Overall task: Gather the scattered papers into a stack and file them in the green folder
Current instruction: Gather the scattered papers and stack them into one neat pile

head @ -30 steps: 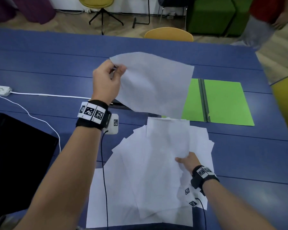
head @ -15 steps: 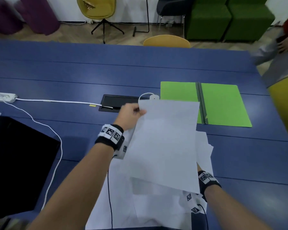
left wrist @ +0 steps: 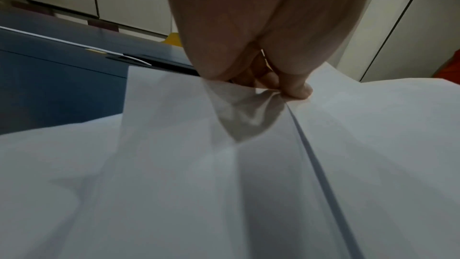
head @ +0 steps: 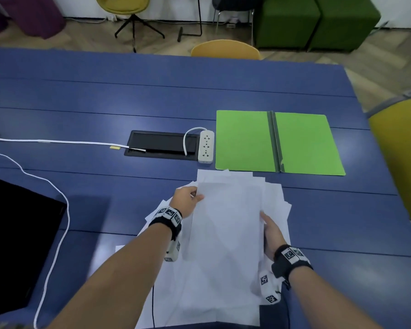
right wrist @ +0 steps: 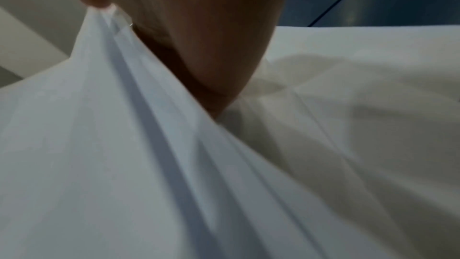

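A loose pile of white papers (head: 226,233) lies on the blue table (head: 105,96) in front of me, its sheets fanned out unevenly. My left hand (head: 188,200) pinches the left edge of the top sheet (left wrist: 323,155), thumb on top and fingers under it. At the pile's right edge my right hand (head: 271,231) grips several sheets (right wrist: 124,145), with its fingers hidden beneath them. The green folder (head: 278,142) lies open and flat just beyond the pile, to the right.
A white power strip (head: 206,146) and a black cable hatch (head: 161,144) sit left of the folder. A white cable (head: 57,186) runs across the left side of the table. A black screen (head: 14,245) lies at the near left. A yellow chair (head: 401,157) stands at the right edge.
My left hand brought the raised sheet down from above the table onto the pile. The right hand shifted to the pile's right edge.
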A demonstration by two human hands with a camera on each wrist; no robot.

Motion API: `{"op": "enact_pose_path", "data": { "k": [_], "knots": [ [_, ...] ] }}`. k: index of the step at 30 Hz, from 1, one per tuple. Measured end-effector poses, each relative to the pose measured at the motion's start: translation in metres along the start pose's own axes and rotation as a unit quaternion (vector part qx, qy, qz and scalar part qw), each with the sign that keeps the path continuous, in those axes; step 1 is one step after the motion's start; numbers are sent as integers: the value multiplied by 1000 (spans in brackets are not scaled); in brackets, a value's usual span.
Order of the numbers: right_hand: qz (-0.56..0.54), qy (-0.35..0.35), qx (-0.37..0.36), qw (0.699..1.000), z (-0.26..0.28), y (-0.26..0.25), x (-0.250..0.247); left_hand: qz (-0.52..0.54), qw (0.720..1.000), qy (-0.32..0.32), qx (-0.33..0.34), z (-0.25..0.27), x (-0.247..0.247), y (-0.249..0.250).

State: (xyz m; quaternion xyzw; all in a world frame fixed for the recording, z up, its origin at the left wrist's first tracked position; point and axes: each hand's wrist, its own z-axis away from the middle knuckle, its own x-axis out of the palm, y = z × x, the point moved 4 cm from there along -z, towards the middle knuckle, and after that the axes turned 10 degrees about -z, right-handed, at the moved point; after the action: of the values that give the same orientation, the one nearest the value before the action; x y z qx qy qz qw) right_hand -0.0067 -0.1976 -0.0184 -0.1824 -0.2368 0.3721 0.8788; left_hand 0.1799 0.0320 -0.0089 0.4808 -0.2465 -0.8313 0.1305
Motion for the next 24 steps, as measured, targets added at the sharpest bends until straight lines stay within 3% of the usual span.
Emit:
{"op": "enact_pose_path", "data": {
  "k": [3, 6, 8, 14, 19, 24],
  "knots": [
    [27, -30, 14, 999, -1, -4, -1, 8, 1000, 1, 10, 1, 8, 7],
    [206, -10, -34, 978, -18, -3, -6, 30, 1000, 3, 8, 4, 16, 18],
    [259, 19, -67, 963, -23, -4, -6, 43, 999, 10, 7, 4, 18, 20],
    [266, 21, -92, 959, -24, -8, -8, 55, 998, 21, 1, 13, -7, -4],
    [236, 37, -117, 964, -24, -15, -11, 43, 996, 40, -61, 28, -16, -35],
    [164, 33, -167, 972, -4, -35, -10, 163, 976, 64, -131, 47, -18, -47]
  ]
}}
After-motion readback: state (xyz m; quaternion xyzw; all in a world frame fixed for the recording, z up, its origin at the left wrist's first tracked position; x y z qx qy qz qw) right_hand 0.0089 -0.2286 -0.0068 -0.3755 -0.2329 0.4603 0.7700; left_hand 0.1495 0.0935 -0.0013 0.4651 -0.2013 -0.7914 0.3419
